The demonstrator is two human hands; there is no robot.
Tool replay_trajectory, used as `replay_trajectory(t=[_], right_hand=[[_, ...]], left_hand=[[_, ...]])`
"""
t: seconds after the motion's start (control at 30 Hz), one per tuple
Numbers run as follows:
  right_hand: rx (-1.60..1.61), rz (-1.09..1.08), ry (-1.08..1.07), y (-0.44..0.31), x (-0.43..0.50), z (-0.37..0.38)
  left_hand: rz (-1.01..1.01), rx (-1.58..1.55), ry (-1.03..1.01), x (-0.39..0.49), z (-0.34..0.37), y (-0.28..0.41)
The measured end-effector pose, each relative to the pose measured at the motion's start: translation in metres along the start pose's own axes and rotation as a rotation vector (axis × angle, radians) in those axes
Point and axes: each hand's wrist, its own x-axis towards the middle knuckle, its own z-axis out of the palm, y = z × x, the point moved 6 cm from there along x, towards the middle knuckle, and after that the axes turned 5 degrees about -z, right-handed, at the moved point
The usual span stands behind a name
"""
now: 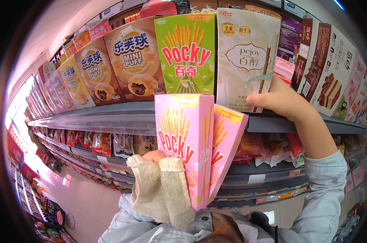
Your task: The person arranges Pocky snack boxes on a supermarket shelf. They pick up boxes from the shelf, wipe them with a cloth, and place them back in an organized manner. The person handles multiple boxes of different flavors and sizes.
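Note:
Two pink Pocky boxes (pixel 183 145) are held upright before my chest, the rear one leaning to the right. My left hand (pixel 154 155) grips them along with a folded cream cloth (pixel 162 185), which covers most of that hand. At the shelf, my right hand (pixel 282 98) is closed around the lower right side of a cream Pejoy box (pixel 242 57), thumb across its front and fingers hidden behind. Beside it on the left stands a green Pocky box (pixel 186 54), which neither hand touches.
Mini Puff boxes (pixel 135 57) line the same grey shelf (pixel 135 114) to the left, behind a clear plastic lip. Brown and white cake boxes (pixel 329 66) lean at the right. Bagged snacks (pixel 101 144) fill the shelf below. A tiled floor (pixel 89 200) shows at lower left.

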Motion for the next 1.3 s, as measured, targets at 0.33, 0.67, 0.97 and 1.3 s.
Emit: replay_trajectory(t=[0.33,0.67,0.97,1.3], right_hand=[[-0.054,0.018,-0.043,-0.003,0.003,0.007],[-0.034,-0.037,-0.017,-0.003,0.008,0.007],[0.008,-0.149,0.039,-0.001,0.000,0.003],[-0.605,-0.198,0.376,-0.020,-0.032,-0.068]], left_hand=[[-0.055,-0.008,-0.018,-0.007,-0.013,-0.003],[-0.128,-0.028,-0.043,-0.014,-0.023,-0.015],[-0.251,-0.022,-0.117,-0.013,-0.017,-0.042],[-0.295,-0.034,-0.148,-0.014,-0.013,-0.051]])
